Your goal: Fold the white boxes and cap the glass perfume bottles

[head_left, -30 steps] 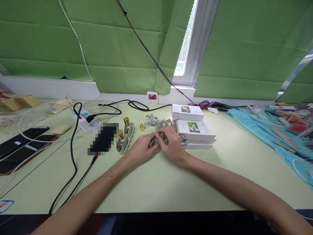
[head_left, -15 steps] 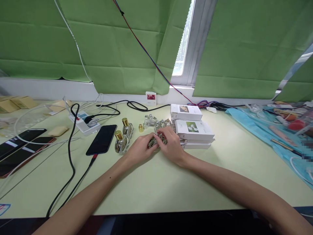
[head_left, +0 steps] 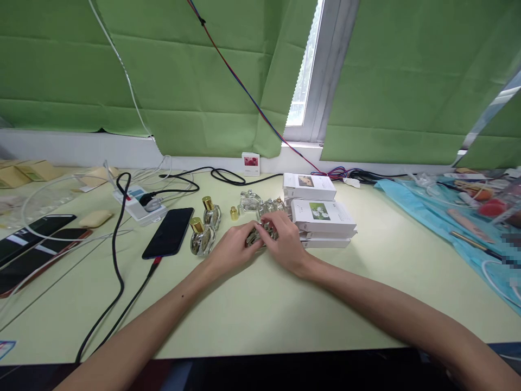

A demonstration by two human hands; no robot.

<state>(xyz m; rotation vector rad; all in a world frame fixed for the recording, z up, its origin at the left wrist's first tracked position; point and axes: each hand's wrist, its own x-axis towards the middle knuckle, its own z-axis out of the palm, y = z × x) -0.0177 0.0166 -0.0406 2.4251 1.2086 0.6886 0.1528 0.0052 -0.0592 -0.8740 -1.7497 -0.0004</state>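
At the middle of the table my left hand (head_left: 234, 245) and my right hand (head_left: 285, 243) meet, thumbs nearly touching. Their fingers curl round clear glass perfume bottles (head_left: 253, 237) clustered between them; the fingers hide how many there are. Just behind my right hand stand more glass bottles (head_left: 272, 206) without caps. Farther back is another clear bottle (head_left: 250, 201), with a small gold cap (head_left: 233, 213) beside it. Left of my left hand, two bottles with tall gold caps (head_left: 202, 237) stand upright. White boxes with flower pictures (head_left: 323, 217) are stacked right of my right hand.
A black phone (head_left: 169, 233) lies plugged into a cable at the left, near a white power strip (head_left: 140, 203). Two more phones (head_left: 40, 255) lie farther left. A small white box (head_left: 251, 164) leans by the wall. Blue plastic sheeting (head_left: 431, 217) with mixed items covers the right side.
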